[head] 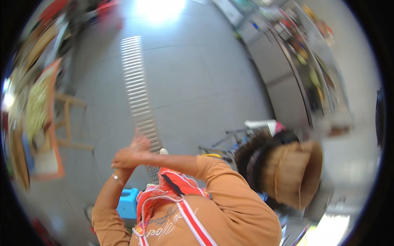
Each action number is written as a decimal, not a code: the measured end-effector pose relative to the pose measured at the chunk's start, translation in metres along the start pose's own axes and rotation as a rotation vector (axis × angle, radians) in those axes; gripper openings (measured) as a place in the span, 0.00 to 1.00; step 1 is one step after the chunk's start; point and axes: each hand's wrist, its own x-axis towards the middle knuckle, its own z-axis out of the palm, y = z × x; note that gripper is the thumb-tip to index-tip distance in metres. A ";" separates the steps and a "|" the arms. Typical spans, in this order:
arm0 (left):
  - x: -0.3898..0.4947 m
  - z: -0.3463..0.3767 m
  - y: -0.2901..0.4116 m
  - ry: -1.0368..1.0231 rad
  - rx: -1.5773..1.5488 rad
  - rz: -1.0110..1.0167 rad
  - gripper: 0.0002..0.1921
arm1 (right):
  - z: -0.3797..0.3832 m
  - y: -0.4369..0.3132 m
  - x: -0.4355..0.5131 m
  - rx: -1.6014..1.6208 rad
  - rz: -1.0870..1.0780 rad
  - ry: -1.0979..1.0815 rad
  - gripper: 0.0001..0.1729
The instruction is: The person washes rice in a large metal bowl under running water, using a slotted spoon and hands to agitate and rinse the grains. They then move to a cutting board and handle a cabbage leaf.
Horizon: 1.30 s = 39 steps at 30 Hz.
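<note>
My right hand [125,158] lies across my left wrist, its fingers wrapped around it. Just beyond it, my left hand [141,143] reaches out over the floor, with no object seen in it. Motion blurs its fingers, so their spread is unclear. A light metal band [115,176] circles my left forearm. Below my arms I wear a red patterned apron [184,181] with pale trim over a tan long-sleeved top. A slotted metal floor drain cover [134,83] runs away from beneath my hands.
A blue plastic jug [127,204] stands near my left elbow. At right are a tall brown woven-looking container [286,176] and a grey cabinet counter [280,73] with mixed goods. An orange-rimmed tray [57,135] rests at left by a wooden stool frame [67,118].
</note>
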 end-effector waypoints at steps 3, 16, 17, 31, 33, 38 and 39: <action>0.042 -0.029 -0.018 -0.035 -0.319 -0.104 0.07 | -0.027 0.019 -0.044 0.235 -0.095 0.328 0.17; 0.028 0.105 -0.120 -0.370 -0.988 -0.498 0.17 | 0.064 0.265 -0.349 1.830 0.873 1.598 0.17; 0.033 0.121 -0.132 -0.421 -0.973 -0.495 0.17 | 0.077 0.277 -0.361 1.733 0.954 1.645 0.16; 0.248 0.141 -0.241 -0.418 -1.195 -0.405 0.10 | 0.078 0.339 -0.431 1.681 0.280 3.059 0.21; 0.264 0.139 -0.241 -0.437 -1.137 -0.345 0.10 | 0.079 0.359 -0.455 1.633 0.214 3.186 0.23; 0.300 0.130 -0.252 -0.512 -1.192 -0.345 0.11 | 0.082 0.421 -0.500 1.670 0.104 3.487 0.33; 0.306 0.125 -0.254 -0.576 -1.180 -0.427 0.10 | 0.082 0.436 -0.509 1.697 -0.025 3.503 0.34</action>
